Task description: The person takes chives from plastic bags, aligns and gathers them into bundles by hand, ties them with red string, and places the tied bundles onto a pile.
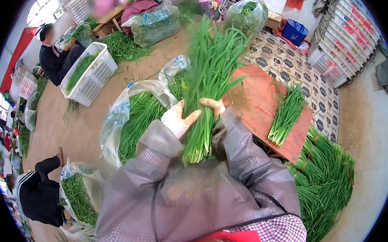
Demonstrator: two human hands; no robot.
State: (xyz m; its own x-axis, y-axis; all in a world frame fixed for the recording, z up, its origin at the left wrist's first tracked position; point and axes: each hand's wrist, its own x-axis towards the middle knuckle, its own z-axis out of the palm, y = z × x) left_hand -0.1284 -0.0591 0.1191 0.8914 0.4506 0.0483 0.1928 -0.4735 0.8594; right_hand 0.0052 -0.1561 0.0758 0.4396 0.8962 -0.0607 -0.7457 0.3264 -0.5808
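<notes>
A large bunch of green garlic chives (217, 54) stands upright in front of my chest, pale cut ends down and leaf tips spreading upward. My right hand (213, 107), in a pale soiled glove, is closed round the bunch from the right. On the other side my left hand (180, 120), gloved too, holds it with the thumb across the front; its other fingers are partly hidden. A smaller bunch of chives (286, 114) lies on the reddish board (256, 104) to my right. An open plastic bag (115, 125) full of loose chives stands at my left.
Tied chives (324, 180) are heaped beside the board at the lower right. A white crate (93, 78) holds more chives near a seated person (59, 53). Another person (37, 192) bends by a bag (81, 197). Stacked white crates (345, 34) and a blue basket (294, 31) stand at the right wall.
</notes>
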